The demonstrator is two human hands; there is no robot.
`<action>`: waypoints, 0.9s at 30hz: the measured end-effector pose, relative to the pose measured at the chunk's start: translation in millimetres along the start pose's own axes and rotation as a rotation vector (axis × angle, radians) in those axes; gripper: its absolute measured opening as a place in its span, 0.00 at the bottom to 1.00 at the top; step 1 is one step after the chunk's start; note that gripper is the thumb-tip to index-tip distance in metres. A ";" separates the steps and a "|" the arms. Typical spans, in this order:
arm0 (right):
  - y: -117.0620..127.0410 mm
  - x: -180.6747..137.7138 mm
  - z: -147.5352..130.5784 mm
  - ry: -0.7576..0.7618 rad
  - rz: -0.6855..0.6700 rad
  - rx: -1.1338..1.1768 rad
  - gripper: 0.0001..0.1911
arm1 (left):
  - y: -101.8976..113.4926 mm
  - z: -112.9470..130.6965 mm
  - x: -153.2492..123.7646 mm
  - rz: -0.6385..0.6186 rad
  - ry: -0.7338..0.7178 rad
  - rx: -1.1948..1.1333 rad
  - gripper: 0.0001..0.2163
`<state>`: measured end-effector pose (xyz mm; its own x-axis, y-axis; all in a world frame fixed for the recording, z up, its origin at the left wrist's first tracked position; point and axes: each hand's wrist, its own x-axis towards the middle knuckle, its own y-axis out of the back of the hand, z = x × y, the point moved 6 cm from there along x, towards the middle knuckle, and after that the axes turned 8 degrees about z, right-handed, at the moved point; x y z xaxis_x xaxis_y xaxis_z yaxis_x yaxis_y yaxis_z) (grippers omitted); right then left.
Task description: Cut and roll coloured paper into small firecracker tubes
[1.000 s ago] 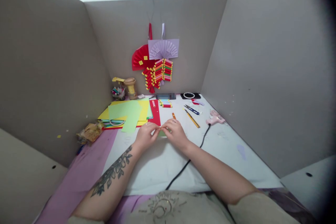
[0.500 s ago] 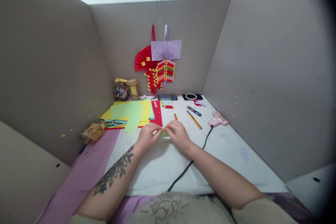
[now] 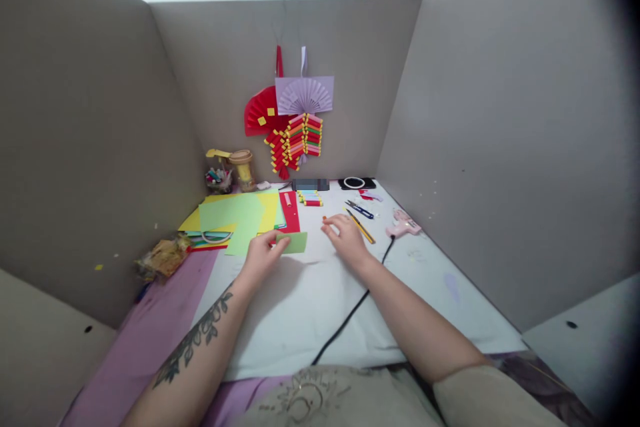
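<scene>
My left hand point(image 3: 263, 257) pinches a small rectangular piece of light green paper point(image 3: 297, 242) between thumb and fingers, above the white table cover. Thumb and fingers of my right hand point(image 3: 346, 240) are apart. An orange-brown piece point(image 3: 325, 218) shows at its fingertips, mostly hidden by the hand; whether they touch it I cannot tell. Just beyond that hand lie a yellow pencil-like tool point(image 3: 361, 227) and dark blue thread snips point(image 3: 360, 209). Several small rolled paper tubes point(image 3: 312, 200) in mixed colours sit farther back.
Coloured paper sheets point(image 3: 237, 210) are stacked at left, near a plastic bag point(image 3: 164, 259). A pink glue gun point(image 3: 403, 223) lies at right, its black cord point(image 3: 345, 323) crossing the table. A red fan point(image 3: 257, 113) and a purple fan point(image 3: 305, 95) hang on the back panel.
My hands have moved apart. The green paper has gone left with my left hand, while my right hand has let go of it and reached forward to the orange-brown piece.
</scene>
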<state>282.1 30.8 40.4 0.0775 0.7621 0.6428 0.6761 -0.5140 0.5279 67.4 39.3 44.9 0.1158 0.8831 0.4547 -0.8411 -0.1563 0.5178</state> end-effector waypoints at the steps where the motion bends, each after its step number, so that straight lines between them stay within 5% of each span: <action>1: 4.0 5.1 19.3 -0.068 -0.003 -0.131 0.10 | 4.9 -9.5 3.5 0.021 0.070 -0.033 0.11; 7: 8.5 6.4 107.8 -0.523 -0.174 -0.599 0.20 | 18.6 -54.5 12.8 -0.016 0.287 0.060 0.14; 14: 13.7 4.7 113.8 -0.594 -0.179 -0.627 0.20 | 17.9 -58.3 6.8 -0.267 0.094 0.540 0.24; 20: 2.4 7.2 62.0 -0.290 -0.103 -0.424 0.21 | 13.7 -57.6 1.6 -0.404 0.060 0.563 0.28; 24: -43.7 -14.7 10.1 0.051 -0.397 -0.245 0.21 | 12.3 -59.6 1.4 -0.415 0.059 0.559 0.26; 27: -62.4 -28.1 -5.1 0.125 -0.535 -0.301 0.20 | 12.0 -60.4 1.5 -0.418 0.053 0.567 0.24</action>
<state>234.0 39.4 -7.8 -0.3128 0.9022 0.2969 0.3607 -0.1763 0.9159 25.6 65.4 8.0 0.3313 0.9375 0.1065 -0.3251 0.0074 0.9457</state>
